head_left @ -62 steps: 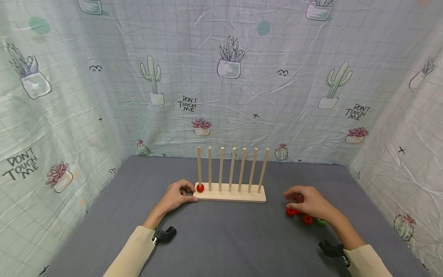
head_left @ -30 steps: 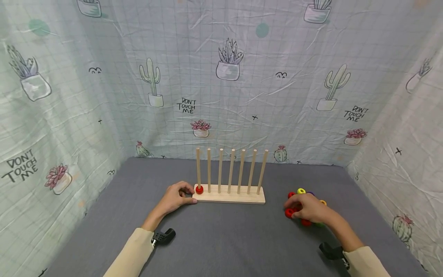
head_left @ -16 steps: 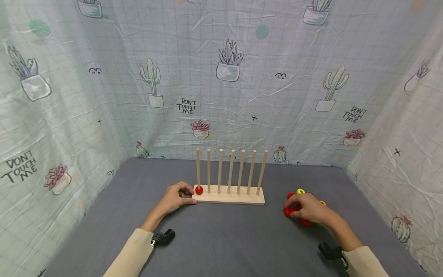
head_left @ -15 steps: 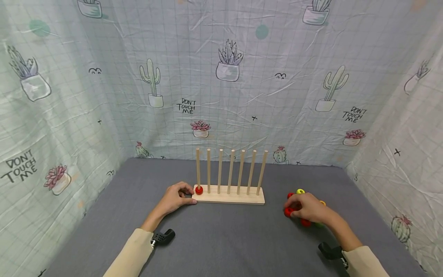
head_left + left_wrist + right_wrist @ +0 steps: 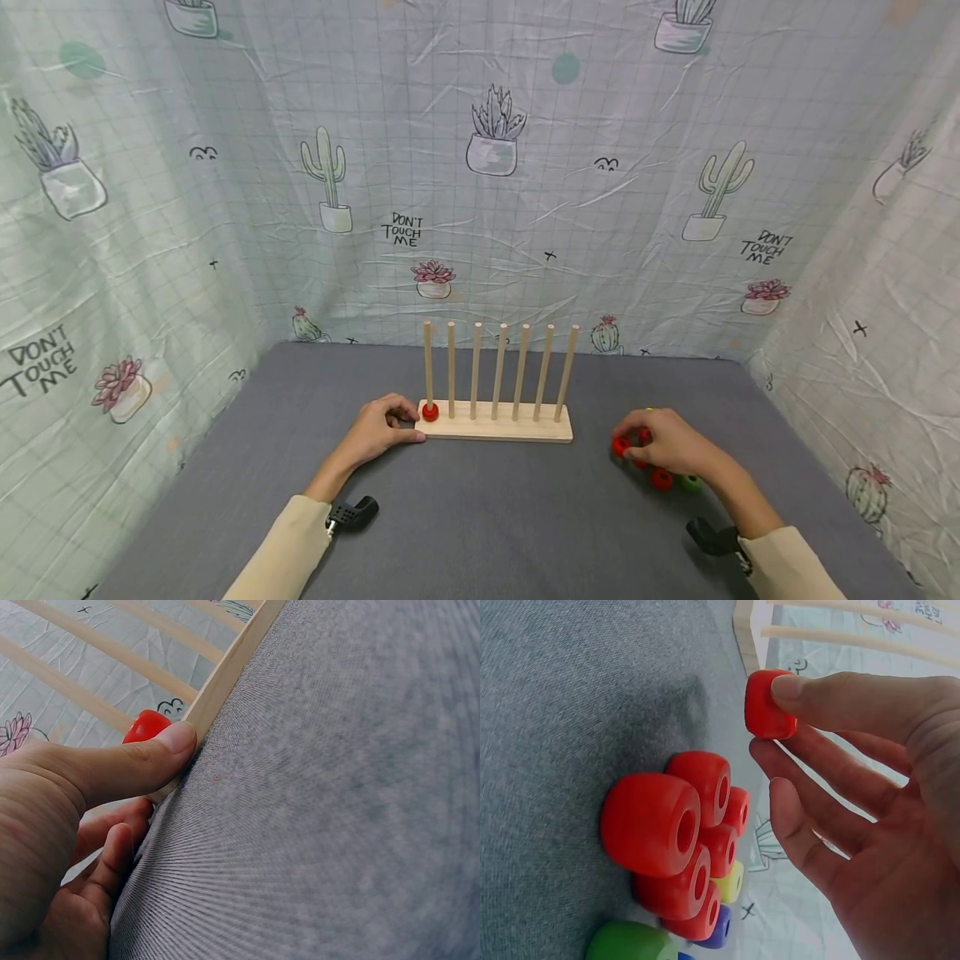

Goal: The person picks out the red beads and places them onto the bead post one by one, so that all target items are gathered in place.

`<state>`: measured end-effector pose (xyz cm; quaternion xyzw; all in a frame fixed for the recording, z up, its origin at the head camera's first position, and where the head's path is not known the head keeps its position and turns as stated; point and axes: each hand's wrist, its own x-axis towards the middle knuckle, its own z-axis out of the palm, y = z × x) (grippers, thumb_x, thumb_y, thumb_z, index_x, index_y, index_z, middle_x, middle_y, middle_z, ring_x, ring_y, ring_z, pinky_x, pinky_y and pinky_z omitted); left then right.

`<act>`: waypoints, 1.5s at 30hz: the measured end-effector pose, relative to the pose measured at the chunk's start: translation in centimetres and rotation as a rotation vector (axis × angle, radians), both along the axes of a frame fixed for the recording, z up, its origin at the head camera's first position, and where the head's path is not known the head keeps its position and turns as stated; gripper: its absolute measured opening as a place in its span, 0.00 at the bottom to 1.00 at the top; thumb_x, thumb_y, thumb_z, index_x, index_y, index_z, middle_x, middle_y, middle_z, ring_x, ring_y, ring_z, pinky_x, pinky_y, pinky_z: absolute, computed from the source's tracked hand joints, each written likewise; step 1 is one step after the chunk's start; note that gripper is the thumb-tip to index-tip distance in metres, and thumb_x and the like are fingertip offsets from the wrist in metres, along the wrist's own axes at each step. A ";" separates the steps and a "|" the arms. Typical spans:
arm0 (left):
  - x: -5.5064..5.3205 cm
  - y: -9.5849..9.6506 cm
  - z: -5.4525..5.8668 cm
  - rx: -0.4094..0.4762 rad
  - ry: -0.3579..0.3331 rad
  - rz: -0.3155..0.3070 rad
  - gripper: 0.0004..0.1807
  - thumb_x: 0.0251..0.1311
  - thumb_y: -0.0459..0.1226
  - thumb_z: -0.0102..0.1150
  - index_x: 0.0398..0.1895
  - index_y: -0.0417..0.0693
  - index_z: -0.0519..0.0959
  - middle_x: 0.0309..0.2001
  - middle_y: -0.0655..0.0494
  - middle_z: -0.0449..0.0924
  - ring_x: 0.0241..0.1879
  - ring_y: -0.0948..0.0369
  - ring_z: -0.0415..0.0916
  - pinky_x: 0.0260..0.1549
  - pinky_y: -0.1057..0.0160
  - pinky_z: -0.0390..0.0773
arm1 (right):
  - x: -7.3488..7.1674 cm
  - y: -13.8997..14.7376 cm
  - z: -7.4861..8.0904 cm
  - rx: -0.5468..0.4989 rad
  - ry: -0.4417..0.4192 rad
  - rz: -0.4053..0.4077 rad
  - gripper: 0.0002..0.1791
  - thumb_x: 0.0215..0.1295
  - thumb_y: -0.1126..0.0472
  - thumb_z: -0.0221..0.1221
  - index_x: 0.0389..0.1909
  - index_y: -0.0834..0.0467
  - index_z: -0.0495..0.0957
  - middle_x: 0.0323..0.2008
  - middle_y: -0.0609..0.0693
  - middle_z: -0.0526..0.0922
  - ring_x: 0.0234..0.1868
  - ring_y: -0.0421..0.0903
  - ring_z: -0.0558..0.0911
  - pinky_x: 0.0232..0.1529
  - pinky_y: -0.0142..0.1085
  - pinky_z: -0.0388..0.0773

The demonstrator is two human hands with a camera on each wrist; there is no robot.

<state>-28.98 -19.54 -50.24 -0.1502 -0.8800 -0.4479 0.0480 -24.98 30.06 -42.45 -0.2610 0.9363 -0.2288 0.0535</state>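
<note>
A pale wooden peg board point(image 5: 498, 430) with a row of several upright pegs stands mid-table. One red bead point(image 5: 430, 412) sits at the foot of its leftmost peg. My left hand point(image 5: 381, 427) grips the board's left end, thumb on the front edge. To the right of the board, my right hand point(image 5: 666, 440) pinches another red bead point(image 5: 765, 705) between thumb and fingertip, raised off the cloth. Below that hand lies a cluster of loose beads: several red beads point(image 5: 651, 825), a green bead point(image 5: 630, 945), a yellow bead point(image 5: 732, 882) and a purple bead point(image 5: 718, 928).
Grey cloth point(image 5: 480, 517) covers the table. A hanging curtain printed with cacti point(image 5: 487, 250) closes off the back and both sides. Each wrist wears a black camera, the left camera point(image 5: 355, 513) and the right camera point(image 5: 711, 537).
My right hand has taken hold of a red bead from the cluster, then moved slightly up and left with it. The left hand stays at the board's end.
</note>
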 end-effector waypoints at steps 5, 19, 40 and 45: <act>0.0 0.0 0.0 0.002 0.002 -0.002 0.16 0.45 0.40 0.84 0.36 0.52 0.85 0.40 0.54 0.83 0.35 0.62 0.75 0.34 0.69 0.74 | -0.2 -0.3 0.0 -0.006 -0.002 0.005 0.14 0.61 0.62 0.72 0.48 0.56 0.87 0.44 0.47 0.88 0.42 0.47 0.85 0.39 0.35 0.80; 0.0 0.0 0.0 0.015 0.004 -0.010 0.17 0.45 0.41 0.84 0.36 0.52 0.85 0.39 0.54 0.84 0.34 0.63 0.76 0.34 0.69 0.74 | -0.3 -1.1 0.4 -0.051 0.011 0.050 0.14 0.62 0.65 0.71 0.49 0.59 0.86 0.45 0.50 0.88 0.43 0.45 0.87 0.41 0.32 0.82; -0.1 -0.1 0.0 0.009 -0.010 -0.009 0.16 0.46 0.41 0.84 0.36 0.52 0.85 0.40 0.54 0.83 0.36 0.61 0.76 0.35 0.69 0.75 | -1.4 -3.5 2.0 -0.030 0.023 0.110 0.14 0.65 0.65 0.68 0.52 0.59 0.85 0.46 0.48 0.89 0.45 0.43 0.87 0.41 0.30 0.83; -0.1 -0.1 0.0 0.015 -0.009 -0.010 0.16 0.46 0.41 0.84 0.36 0.52 0.85 0.39 0.55 0.83 0.36 0.62 0.76 0.35 0.69 0.75 | -1.3 -4.2 2.4 -0.050 0.020 0.121 0.13 0.66 0.66 0.67 0.51 0.57 0.85 0.46 0.48 0.88 0.45 0.44 0.87 0.41 0.30 0.83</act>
